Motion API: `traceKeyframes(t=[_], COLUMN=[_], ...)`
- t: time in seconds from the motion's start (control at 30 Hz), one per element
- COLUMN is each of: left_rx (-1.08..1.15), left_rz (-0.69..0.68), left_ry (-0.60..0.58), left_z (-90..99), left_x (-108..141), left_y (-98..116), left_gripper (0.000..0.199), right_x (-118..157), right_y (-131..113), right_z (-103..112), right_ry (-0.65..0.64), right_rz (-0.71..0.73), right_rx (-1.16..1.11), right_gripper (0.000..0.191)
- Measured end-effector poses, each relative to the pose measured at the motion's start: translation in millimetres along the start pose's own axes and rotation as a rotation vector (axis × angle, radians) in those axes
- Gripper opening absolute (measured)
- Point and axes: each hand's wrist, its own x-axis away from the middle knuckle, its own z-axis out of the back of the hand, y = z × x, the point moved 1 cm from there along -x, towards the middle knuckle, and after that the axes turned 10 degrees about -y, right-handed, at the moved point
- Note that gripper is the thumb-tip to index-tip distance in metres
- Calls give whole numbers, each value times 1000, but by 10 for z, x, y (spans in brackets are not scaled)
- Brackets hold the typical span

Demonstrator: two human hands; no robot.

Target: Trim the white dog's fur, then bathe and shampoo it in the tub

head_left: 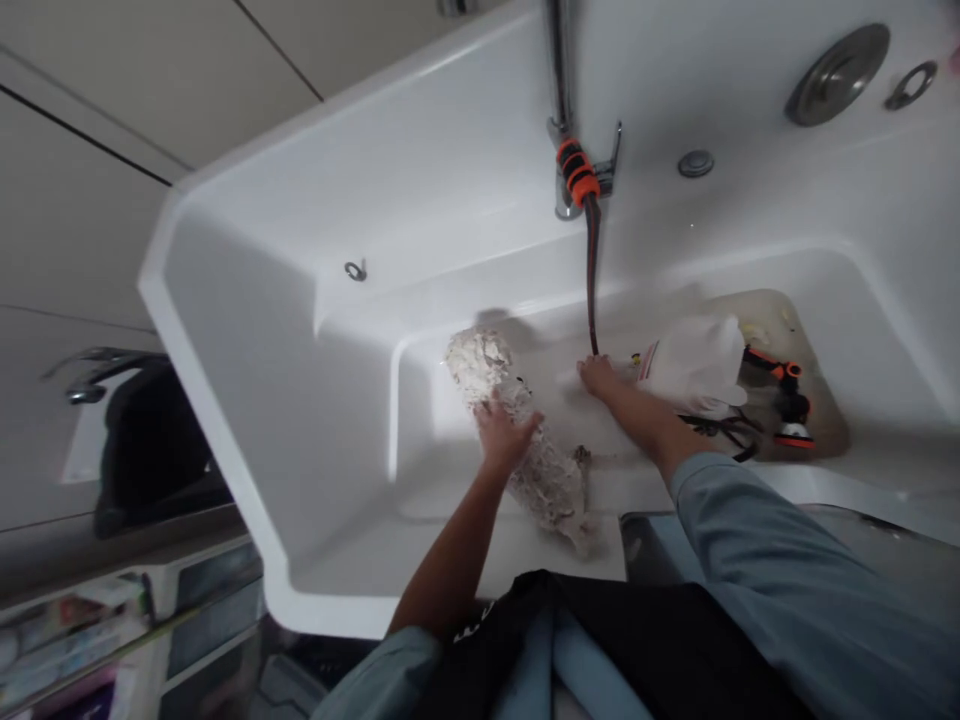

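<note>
A small dog with wet, pale curly fur [547, 480] stands in the white tub [431, 410]. My left hand [502, 435] lies on its back, thumb and fingers spread apart. To the right, my right hand [598, 375] is closed at the lower end of a dark hose [592, 270]; what the fingers wrap is partly hidden. The hose runs down from an orange and black connector [577, 172] on the faucet [568, 205]. Beside my right forearm is a whitish translucent plastic jug [694, 360].
An orange and black spray nozzle [772, 365] and other gear lie on a beige mat [821, 430] at the tub's right end. A metal ring [355, 271] sticks out from the back wall. The tub's raised rim [217, 450] bounds the left side.
</note>
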Motion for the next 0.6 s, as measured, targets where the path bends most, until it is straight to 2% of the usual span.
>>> traceKeyframes(t=[0.03, 0.07, 0.13, 0.2, 0.33, 0.4, 0.47, 0.53, 0.6], left_rx=[-109, -166, -185, -151, -45, 28, 88, 126, 155], left_rz=[3, 12, 35, 40, -3, -40, -72, -86, -91], left_ry=[-1, 8, 46, 90, 193, 258, 295, 306, 299], left_z=[-30, -45, -26, 30, 63, 28, -11, -35, -46], left_x=[63, 105, 120, 69, -38, -56, -63, -75, -89], left_y=[84, 141, 167, 94, -140, -237, -324, -406, -478], left_gripper=[99, 97, 79, 62, 50, 48, 48, 48, 50], right_x=[43, 92, 197, 311, 518, 589, 627, 628, 601], right_y=[-22, -63, -190, -340, -608, -713, -795, -843, -859], right_z=[-25, -55, -107, -119, 12, 107, 193, 285, 389], right_ry=[-5, -2, 15, 55, 253, 324, 303, 298, 357], right_rz=[-3, 0, 28, 78, 194, 252, 272, 272, 309], right_rx=[-39, -111, -311, -648, -1327, -1427, -1427, -1415, -1410], right_gripper=[25, 27, 29, 31, 41, 41, 43, 46, 45])
